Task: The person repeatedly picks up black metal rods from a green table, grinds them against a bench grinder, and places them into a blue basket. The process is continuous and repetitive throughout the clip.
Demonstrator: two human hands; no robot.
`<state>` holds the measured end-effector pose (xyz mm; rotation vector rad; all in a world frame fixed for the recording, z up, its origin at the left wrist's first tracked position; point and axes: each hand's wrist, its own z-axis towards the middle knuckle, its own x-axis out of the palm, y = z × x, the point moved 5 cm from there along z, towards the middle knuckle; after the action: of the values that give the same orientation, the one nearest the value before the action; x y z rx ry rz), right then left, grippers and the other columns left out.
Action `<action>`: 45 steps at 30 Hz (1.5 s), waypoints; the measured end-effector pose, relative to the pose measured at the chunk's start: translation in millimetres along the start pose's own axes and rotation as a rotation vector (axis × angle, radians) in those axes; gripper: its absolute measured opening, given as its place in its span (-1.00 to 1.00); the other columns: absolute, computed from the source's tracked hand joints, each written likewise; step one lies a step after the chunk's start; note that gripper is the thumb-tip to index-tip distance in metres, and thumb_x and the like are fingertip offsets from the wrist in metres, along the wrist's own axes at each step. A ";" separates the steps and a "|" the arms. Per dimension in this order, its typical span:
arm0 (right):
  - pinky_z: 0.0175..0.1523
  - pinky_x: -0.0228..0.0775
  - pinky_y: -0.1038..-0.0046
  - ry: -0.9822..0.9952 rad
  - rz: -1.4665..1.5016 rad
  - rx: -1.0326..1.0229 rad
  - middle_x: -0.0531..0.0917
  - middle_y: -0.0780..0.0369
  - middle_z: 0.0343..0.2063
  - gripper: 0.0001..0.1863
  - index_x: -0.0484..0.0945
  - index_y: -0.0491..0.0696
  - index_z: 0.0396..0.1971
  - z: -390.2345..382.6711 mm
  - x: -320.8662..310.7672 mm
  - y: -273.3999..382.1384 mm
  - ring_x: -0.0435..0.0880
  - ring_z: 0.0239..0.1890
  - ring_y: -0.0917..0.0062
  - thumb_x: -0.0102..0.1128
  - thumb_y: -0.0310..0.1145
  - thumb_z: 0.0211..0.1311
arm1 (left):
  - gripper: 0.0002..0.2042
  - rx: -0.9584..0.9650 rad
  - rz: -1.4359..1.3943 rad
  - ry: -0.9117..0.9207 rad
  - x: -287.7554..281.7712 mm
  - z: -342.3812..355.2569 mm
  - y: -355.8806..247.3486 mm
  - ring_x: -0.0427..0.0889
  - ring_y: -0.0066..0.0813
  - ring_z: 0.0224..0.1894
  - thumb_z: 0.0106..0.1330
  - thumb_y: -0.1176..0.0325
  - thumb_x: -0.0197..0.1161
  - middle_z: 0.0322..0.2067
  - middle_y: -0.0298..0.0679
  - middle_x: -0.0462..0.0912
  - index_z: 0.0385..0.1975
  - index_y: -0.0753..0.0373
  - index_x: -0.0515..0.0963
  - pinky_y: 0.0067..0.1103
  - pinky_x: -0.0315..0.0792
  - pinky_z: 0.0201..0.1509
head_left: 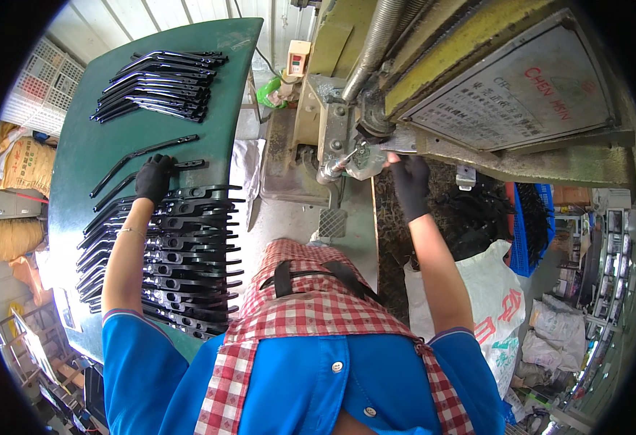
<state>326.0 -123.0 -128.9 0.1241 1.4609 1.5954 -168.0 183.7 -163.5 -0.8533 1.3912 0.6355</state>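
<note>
My left hand, in a black glove, is closed over a black bent metal bar on the green tabletop. Another bent bar lies just beyond it. Toward me, long rows of black bent bars with handle-like ends lie packed side by side, partly under my left forearm. A stack of similar bars rests at the far end. My right hand, also black-gloved with a bare fingertip showing, is at the tooling of a press machine. Its fingers look curled; what they hold is too small to make out.
The yellow-green machine body, with a metal plate, overhangs my right hand. A foot pedal hangs below the tooling. On the right are black parts, a blue crate and a white woven sack. A switch box stands behind.
</note>
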 end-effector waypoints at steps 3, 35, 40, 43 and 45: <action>0.02 0.42 0.33 0.107 -0.612 0.131 0.60 0.17 -0.13 -0.66 0.51 -0.08 -0.05 5.6 -76.0 -74.1 0.60 -0.11 0.34 0.21 -0.32 0.17 | -0.79 -0.004 0.023 -0.054 -8.7 -11.5 -2.3 0.57 -0.04 -0.12 0.16 0.47 0.13 -0.14 -0.23 0.56 -0.23 0.05 0.57 -0.24 0.48 -0.14; -0.43 0.39 0.26 0.631 -0.450 -0.296 0.59 0.04 -0.61 -0.67 0.62 -0.06 -0.34 -42.1 -19.1 167.3 0.61 -0.54 0.14 0.03 -0.12 0.35 | -0.73 0.773 -0.172 0.113 -126.2 -38.0 -260.8 0.58 -0.10 -0.56 0.29 0.03 0.17 -0.61 -0.16 0.54 -0.31 0.11 0.53 -0.27 0.41 -0.50; -0.50 0.30 0.17 0.600 -0.414 -0.204 0.53 0.02 -0.69 -0.53 0.58 -0.06 -0.63 -35.7 -14.1 148.4 0.53 -0.62 0.07 0.01 -0.05 0.36 | -0.73 0.828 -0.073 -0.007 -138.3 -34.2 -272.4 0.57 -0.15 -0.62 0.27 0.02 0.17 -0.67 -0.21 0.49 -0.37 0.10 0.49 -0.30 0.40 -0.58; -0.50 0.32 0.16 0.615 -0.466 -0.218 0.54 0.02 -0.69 -0.55 0.60 -0.05 -0.60 -31.7 -13.8 157.4 0.54 -0.63 0.09 0.01 -0.06 0.36 | -0.75 0.833 -0.094 -0.009 -137.2 -33.2 -272.7 0.57 -0.15 -0.62 0.27 0.04 0.17 -0.69 -0.22 0.48 -0.35 0.09 0.50 -0.29 0.40 -0.57; -0.51 0.32 0.14 0.560 -0.581 -0.361 0.53 0.00 -0.69 -0.61 0.62 -0.04 -0.49 -28.6 -16.1 180.0 0.55 -0.61 0.08 -0.02 -0.09 0.39 | -0.76 0.816 -0.118 0.024 -129.5 -33.2 -271.4 0.57 -0.14 -0.62 0.28 0.06 0.17 -0.69 -0.21 0.48 -0.34 0.10 0.49 -0.29 0.40 -0.57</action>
<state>218.3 -127.9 18.9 -0.9375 1.3972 1.4166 20.8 16.1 3.3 -0.2777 1.4358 -0.0608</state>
